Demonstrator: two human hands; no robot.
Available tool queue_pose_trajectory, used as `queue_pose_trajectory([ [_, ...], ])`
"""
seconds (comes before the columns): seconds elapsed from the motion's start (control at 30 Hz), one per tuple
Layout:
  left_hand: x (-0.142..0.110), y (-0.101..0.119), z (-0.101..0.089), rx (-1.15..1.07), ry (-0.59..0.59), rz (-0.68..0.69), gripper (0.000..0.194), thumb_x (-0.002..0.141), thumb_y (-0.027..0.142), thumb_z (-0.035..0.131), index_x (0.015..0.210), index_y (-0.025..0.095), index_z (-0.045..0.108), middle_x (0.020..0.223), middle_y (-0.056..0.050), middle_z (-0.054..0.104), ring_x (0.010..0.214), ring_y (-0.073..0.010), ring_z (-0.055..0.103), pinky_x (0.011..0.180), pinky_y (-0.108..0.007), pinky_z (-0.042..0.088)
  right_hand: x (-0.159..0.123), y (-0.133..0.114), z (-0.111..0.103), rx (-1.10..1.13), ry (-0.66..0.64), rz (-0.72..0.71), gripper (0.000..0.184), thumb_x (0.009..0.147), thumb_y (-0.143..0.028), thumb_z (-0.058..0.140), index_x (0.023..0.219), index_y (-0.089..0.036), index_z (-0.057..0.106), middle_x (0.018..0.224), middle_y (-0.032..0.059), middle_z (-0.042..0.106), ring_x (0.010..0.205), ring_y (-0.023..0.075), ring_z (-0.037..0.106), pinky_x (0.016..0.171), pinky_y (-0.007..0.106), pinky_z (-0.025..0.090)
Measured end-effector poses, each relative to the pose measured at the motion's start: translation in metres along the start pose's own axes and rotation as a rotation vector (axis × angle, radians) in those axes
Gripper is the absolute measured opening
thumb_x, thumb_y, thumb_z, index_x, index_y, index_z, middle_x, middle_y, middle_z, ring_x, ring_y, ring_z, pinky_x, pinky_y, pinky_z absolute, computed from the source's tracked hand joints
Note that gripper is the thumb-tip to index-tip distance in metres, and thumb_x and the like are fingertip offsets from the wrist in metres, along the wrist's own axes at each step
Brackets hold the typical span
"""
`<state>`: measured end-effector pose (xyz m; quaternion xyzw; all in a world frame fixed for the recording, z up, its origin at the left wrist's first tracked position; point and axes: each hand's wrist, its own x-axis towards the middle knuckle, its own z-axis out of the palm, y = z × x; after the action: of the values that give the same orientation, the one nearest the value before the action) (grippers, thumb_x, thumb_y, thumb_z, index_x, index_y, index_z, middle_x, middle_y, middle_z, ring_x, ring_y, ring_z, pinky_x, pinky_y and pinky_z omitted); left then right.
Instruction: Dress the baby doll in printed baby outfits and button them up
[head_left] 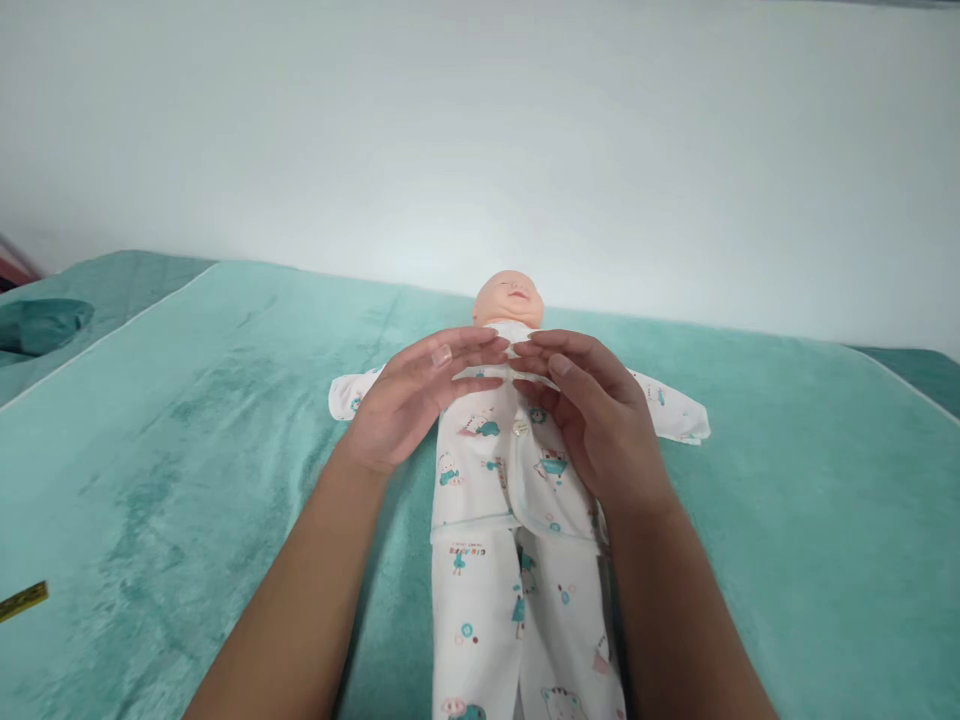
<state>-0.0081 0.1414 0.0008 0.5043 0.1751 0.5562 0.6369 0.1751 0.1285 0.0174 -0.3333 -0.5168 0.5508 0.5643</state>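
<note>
A baby doll (510, 298) lies on its back on a teal blanket (187, 420), head away from me. It wears a white printed shirt (495, 460) and matching trousers (487, 620). My left hand (420, 395) and my right hand (592, 410) hover over the doll's chest, fingertips meeting just below its neck. The fingers of both hands are stretched out, and their tips touch the top edge of the shirt's front opening. A small button (519, 428) shows on the shirt between the hands. The doll's sleeves spread out to either side.
The teal blanket covers a bed against a white wall (480, 130). A darker teal cloth (41, 325) lies bunched at the far left. A yellow strip (22, 600), perhaps a tape measure, sits at the left edge.
</note>
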Motion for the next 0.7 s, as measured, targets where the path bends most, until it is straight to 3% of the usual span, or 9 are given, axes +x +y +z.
queue_pose_trajectory([
  [0.37,0.000,-0.002,0.001,-0.005,-0.014,-0.009,0.035,0.089,0.037,0.057,0.116,0.018,0.068,0.119,-0.013,0.063,0.119,-0.0305,0.054,0.100,-0.049,0.046,0.001,0.005,-0.002,-0.078,-0.048,-0.057,0.017,0.089,-0.033,0.062,0.105,-0.032,0.068,0.113,0.0003,0.067,0.102,0.0164,0.063,0.086,0.034,0.053],
  [0.6,0.001,-0.004,0.008,0.042,-0.056,-0.017,0.027,0.086,0.028,0.064,0.112,0.022,0.064,0.105,-0.007,0.060,0.105,-0.0203,0.056,0.094,-0.038,0.048,0.000,0.005,-0.001,-0.145,-0.113,-0.116,0.025,0.086,-0.023,0.065,0.109,-0.032,0.065,0.110,-0.0004,0.064,0.105,0.0155,0.060,0.091,0.034,0.052],
  [0.7,0.001,-0.007,0.011,0.119,-0.015,-0.016,0.024,0.083,0.026,0.068,0.106,0.022,0.062,0.106,-0.006,0.061,0.104,-0.0194,0.057,0.089,-0.033,0.048,-0.001,0.004,0.001,-0.185,-0.144,-0.123,0.028,0.085,-0.019,0.065,0.110,-0.031,0.063,0.108,0.0002,0.063,0.104,0.0159,0.060,0.088,0.034,0.052],
])
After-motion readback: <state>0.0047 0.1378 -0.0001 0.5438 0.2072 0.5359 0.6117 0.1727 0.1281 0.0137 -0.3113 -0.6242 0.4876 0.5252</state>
